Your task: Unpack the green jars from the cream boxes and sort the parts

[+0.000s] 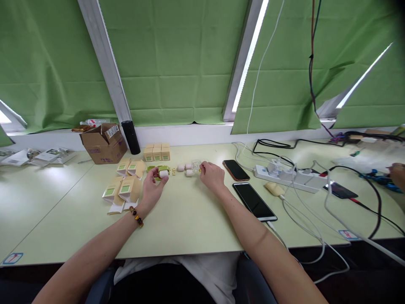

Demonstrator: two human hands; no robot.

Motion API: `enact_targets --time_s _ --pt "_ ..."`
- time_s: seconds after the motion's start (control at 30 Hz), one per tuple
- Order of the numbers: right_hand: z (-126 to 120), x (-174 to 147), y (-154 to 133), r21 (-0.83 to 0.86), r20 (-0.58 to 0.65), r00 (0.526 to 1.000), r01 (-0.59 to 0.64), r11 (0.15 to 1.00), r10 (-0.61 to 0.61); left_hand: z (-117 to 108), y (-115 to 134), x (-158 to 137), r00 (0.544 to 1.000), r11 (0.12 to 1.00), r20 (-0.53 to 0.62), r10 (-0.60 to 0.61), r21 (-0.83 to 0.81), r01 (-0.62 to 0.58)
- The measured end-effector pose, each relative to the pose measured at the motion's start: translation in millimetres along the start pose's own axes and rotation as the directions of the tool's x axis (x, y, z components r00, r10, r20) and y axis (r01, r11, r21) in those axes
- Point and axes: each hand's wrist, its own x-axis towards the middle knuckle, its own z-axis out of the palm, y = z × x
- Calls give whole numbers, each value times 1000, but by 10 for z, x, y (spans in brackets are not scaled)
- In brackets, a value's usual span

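Observation:
My left hand (152, 186), with a beaded bracelet (136, 216) at its wrist, grips a small white cylinder (163, 173) between thumb and fingers. Behind those fingertips lie some small green pieces (151, 168), and tiny yellow pieces (174, 171) sit just to the right. Fingers pinched together, my right hand (212, 176) is over the table beside clear plastic parts (196, 164); what it holds, if anything, is too small to make out. Between the hands lie pale pink-white cylinders (189, 167).
Opened small boxes (129, 188) stand left of my left hand, with closed small boxes (157, 152) behind. A cardboard carton (106, 145) and black bottle (130, 137) are farther back. Two phones (254, 200), a power strip (291, 178) and loose cables lie right. Another person's hand (397, 175) shows far right.

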Motion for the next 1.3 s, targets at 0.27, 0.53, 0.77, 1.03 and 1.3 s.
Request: enact_targets --time_s 0.27,0.53,0.77,1.03,1.3 --pt "53 17 2 -132 98 995 -13 991 26 0 34 -6 1000 1000 3 -9 14 9" --pt "98 -8 -45 -181 154 988 23 983 5 7 23 -12 1000 1000 19 -4 25 4" --pt "41 -12 -13 -67 14 1000 9 998 -8 7 3 -1 999 1000 35 -2 2 2" --pt "59 -250 -280 208 -177 884 462 862 -432 63 20 -32 994 995 90 -59 -78 66" --pt "30 -522 -674 290 -209 770 638 713 -603 88 118 -75 990 989 137 -32 -137 51"
